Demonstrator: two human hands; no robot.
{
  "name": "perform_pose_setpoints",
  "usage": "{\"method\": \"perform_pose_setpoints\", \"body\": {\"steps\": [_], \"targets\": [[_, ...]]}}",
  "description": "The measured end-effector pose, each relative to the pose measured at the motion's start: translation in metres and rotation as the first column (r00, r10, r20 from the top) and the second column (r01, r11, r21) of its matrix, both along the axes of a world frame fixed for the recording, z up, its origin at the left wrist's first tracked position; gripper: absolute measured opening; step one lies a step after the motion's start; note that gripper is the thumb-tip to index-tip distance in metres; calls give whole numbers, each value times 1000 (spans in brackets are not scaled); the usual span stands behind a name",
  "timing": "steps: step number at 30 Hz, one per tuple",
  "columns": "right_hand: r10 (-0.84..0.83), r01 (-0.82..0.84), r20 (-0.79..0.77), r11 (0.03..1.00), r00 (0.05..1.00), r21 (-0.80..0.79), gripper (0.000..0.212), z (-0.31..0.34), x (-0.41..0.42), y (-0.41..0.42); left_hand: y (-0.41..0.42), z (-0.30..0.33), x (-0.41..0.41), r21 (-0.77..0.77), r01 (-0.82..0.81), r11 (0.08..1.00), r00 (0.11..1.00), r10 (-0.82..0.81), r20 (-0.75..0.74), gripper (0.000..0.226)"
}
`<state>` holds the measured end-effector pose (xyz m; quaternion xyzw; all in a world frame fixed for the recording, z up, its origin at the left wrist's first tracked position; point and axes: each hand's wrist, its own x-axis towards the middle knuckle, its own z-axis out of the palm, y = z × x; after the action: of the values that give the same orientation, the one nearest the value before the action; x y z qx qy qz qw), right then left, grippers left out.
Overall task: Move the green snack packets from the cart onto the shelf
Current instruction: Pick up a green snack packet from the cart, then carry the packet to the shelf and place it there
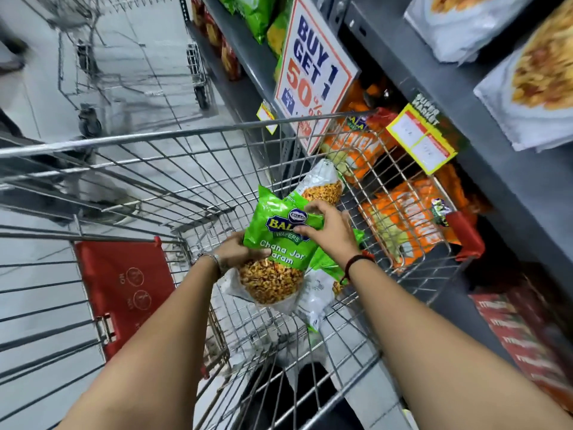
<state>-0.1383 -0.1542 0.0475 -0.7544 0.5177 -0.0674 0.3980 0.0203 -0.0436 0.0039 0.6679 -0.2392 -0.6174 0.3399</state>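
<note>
Both hands, left (238,251) and right (328,225), grip the packet (276,243) by its edges; it looks light, crinkly, slippery, contents crushable.

Green snack packet (279,243) upright over cart (173,135), more packets (319,184) beneath, shelf (511,187) beside

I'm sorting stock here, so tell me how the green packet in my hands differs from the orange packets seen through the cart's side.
The green packet is inside the cart, gripped by the left hand and the right hand; the orange packets sit on the shelf beyond the cart wire, untouched. The green packet shows a clear lower part full of yellow snack; the orange packets look opaque. Both are printed snack bags.
</note>
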Motion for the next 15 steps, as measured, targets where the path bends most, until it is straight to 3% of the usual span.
{"method": "perform_pose_setpoints", "body": {"steps": [2,3,5,7,8,10,15], "targets": [[-97,98,12,987,995,-129,86,15,-11,5,-4,24,-7,-44,-34,998,999,34,0,43],[-166,171,62,982,984,-85,99,24,-18,8,-7,38,-11,-74,-52,996,999,53,7,43],[-296,274,123,947,947,168,110,39,-29,16,-13,66,-18,-147,-95,985,994,102,40,44],[-332,271,110,889,937,370,100,55,-43,28,-19,99,-30,-219,-124,968,989,140,56,44],[-307,248,97,888,947,388,91,66,-50,34,-22,117,-38,-256,-117,960,990,135,52,43],[-289,230,126,908,949,350,79,88,-63,43,-26,146,-55,-319,-81,944,994,101,44,35],[-362,336,408,932,838,137,60,158,-129,56,-33,212,-128,-454,-26,891,999,43,26,14]]}}
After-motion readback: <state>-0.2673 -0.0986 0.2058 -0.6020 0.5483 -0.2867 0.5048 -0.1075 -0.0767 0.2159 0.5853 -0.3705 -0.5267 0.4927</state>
